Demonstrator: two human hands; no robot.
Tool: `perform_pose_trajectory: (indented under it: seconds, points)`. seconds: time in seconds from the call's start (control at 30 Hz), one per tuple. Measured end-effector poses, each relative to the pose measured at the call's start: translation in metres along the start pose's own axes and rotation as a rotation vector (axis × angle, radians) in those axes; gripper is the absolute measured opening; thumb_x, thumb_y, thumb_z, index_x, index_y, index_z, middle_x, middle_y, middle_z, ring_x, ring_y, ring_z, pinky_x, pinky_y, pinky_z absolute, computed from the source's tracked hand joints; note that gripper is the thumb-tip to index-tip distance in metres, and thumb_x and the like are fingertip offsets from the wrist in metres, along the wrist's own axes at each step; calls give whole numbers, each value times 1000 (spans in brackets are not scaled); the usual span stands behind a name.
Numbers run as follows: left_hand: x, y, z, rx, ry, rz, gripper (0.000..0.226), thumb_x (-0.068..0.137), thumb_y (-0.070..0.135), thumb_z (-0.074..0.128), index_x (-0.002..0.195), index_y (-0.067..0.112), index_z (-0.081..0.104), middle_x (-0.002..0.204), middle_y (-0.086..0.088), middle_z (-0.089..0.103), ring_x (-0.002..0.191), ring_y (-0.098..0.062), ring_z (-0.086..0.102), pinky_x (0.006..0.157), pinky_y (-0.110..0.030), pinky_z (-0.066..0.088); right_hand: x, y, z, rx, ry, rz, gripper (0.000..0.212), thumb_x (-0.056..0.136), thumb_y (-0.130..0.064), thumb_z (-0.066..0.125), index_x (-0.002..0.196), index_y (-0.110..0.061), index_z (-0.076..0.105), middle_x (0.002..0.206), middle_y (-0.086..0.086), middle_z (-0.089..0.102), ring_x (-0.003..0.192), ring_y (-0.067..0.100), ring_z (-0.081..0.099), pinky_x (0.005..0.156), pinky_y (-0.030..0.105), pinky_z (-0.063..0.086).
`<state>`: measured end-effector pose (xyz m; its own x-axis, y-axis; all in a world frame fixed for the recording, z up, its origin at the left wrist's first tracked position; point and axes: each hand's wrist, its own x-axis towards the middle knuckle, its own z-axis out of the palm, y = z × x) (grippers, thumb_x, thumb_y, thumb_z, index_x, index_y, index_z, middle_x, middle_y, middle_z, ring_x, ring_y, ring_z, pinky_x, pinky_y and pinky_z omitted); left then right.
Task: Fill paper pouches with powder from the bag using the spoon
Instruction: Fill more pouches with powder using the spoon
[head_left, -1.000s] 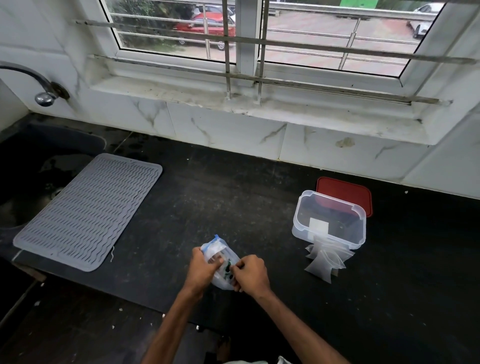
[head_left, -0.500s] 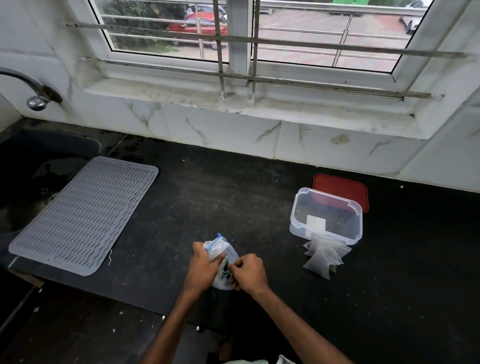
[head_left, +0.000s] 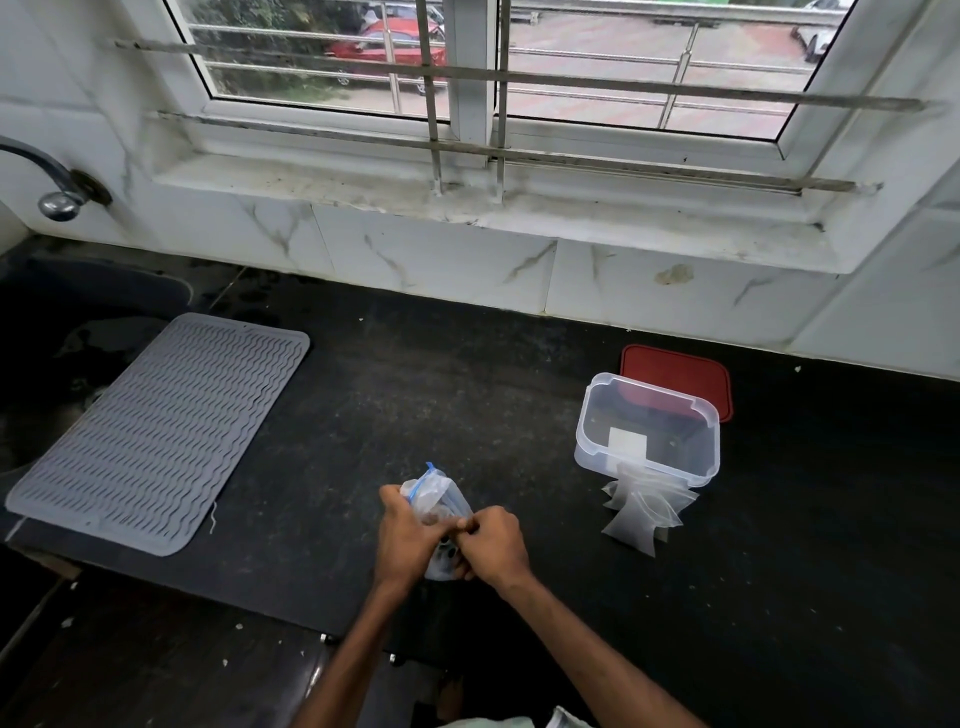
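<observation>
- Gripping the bag (head_left: 434, 491) with both hands: left hand (head_left: 405, 540) wraps its side, right hand (head_left: 493, 543) pinches its top (blue zip).
- Pouches (head_left: 641, 512) lie well right of the right hand, touching the clear tub (head_left: 649, 431).

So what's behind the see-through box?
A red lid lies flat on the counter behind the see-through box. The box covers the lid's near edge, so I cannot tell whether they touch.

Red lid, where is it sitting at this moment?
In the head view, the red lid lies flat on the right of the dark counter, partly hidden behind the clear tub.
</observation>
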<state>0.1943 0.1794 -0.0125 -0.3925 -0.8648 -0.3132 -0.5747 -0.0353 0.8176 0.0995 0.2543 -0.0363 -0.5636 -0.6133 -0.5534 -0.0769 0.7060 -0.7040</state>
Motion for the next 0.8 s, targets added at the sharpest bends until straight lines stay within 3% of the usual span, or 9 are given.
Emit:
perform_pose_trajectory:
  seconds: [0.07,0.17,0.3,0.53,0.67,0.8]
  points:
    - [2,0,1,-24,-31,-2,68,68,24,89,111,13,38,92,12,53,80,1,54,63,-18,42,2,2,1,-8,3,9,17,89,-17,66,73,-13,71,68,7,73,56,14,71,56,32,61]
    - [1,0,0,-80,-45,-13,52,84,27,76,114,12,37,98,9,51,84,1,54,64,-12,43,5,3,2,-9,-1,3,16,87,-22,69,76,-10,73,71,6,74,62,15,73,63,39,63]
    - [3,-5,-4,-95,-83,-13,36,92,11,65,114,9,36,99,6,52,84,-1,55,59,-5,44,5,3,2,-10,-5,1,14,86,-21,70,75,-14,71,73,7,74,63,15,73,63,38,63]
    - [3,-11,-4,-69,-72,1,36,91,7,64,115,9,37,103,2,54,87,-4,57,66,-14,44,5,4,2,-3,-2,-4,17,86,-18,67,74,-8,73,67,7,73,56,16,72,57,38,62]
    - [4,-15,-7,-91,-68,9,40,89,7,66,116,10,36,106,0,54,91,-8,58,73,-21,48,3,1,-1,-2,-12,-13,15,90,-15,66,80,-7,73,67,7,73,52,13,70,49,27,58]
    - [3,-20,-11,-79,-51,-1,46,86,8,72,113,10,34,103,4,53,90,-5,57,70,-18,47,1,2,-5,13,-5,-19,18,90,-14,63,77,-6,73,62,8,72,52,16,71,53,33,61]
